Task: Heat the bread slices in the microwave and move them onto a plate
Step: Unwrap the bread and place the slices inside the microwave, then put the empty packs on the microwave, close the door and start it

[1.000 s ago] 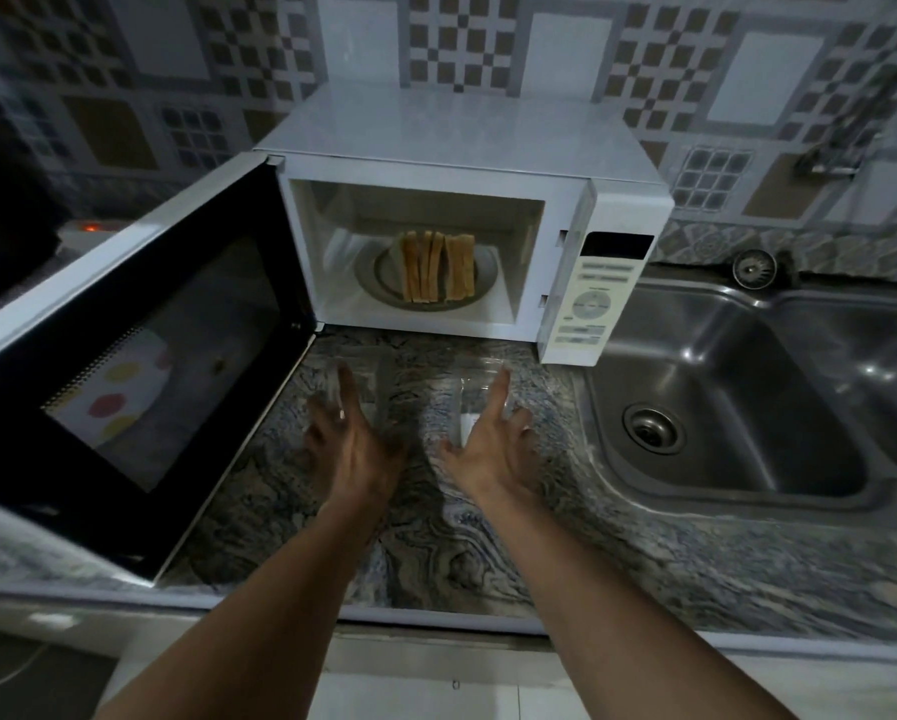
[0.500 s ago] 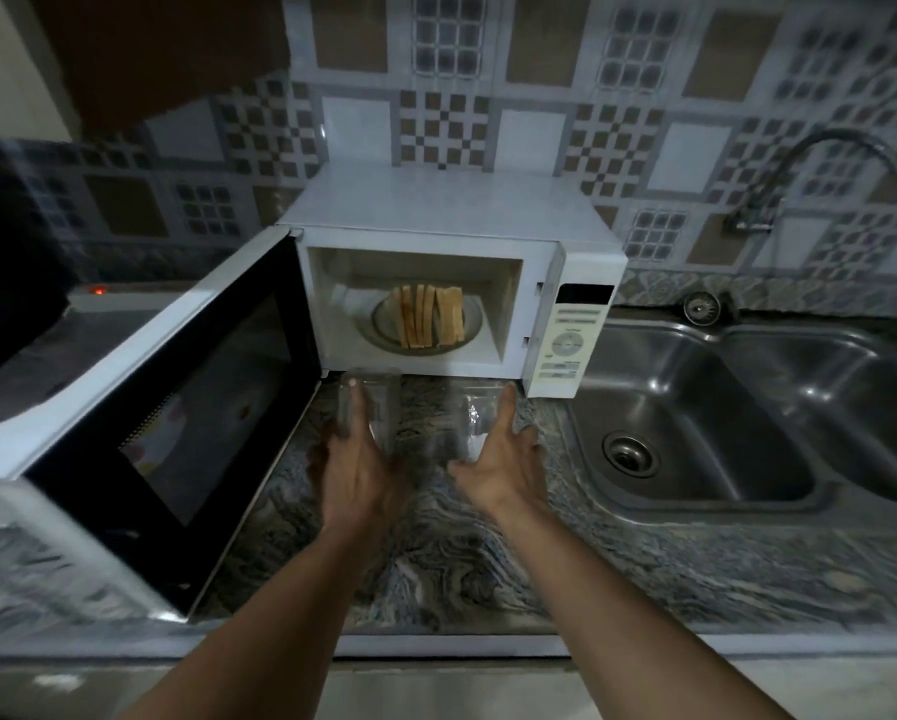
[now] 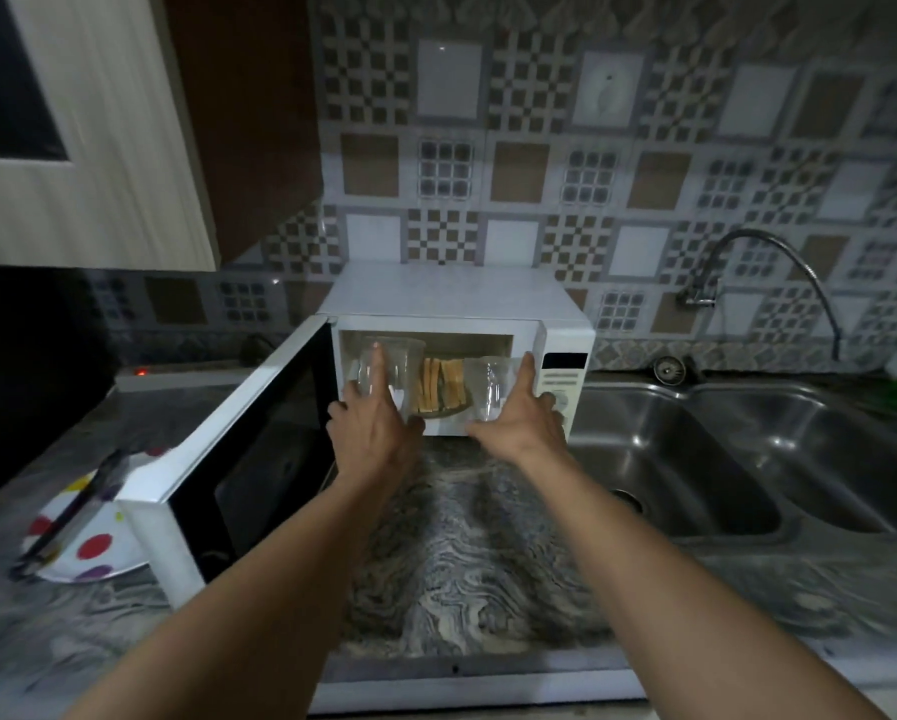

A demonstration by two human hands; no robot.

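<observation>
Several toasted bread slices stand on edge on a dish inside the white microwave, whose door hangs wide open to the left. My left hand grips a clear glass, raised in front of the left part of the oven opening. Level with it, my right hand grips a second clear glass in front of the right part of the opening. The two glasses partly hide the bread's dish. A white plate with coloured dots lies on the counter left of the door.
Black tongs rest across the dotted plate. A steel double sink with a curved tap fills the right side. The marbled counter runs below my arms. A wall cupboard hangs at upper left.
Both hands have closed on the two glasses that stood on the counter and lifted them up to the oven opening. The camera has tilted upward.
</observation>
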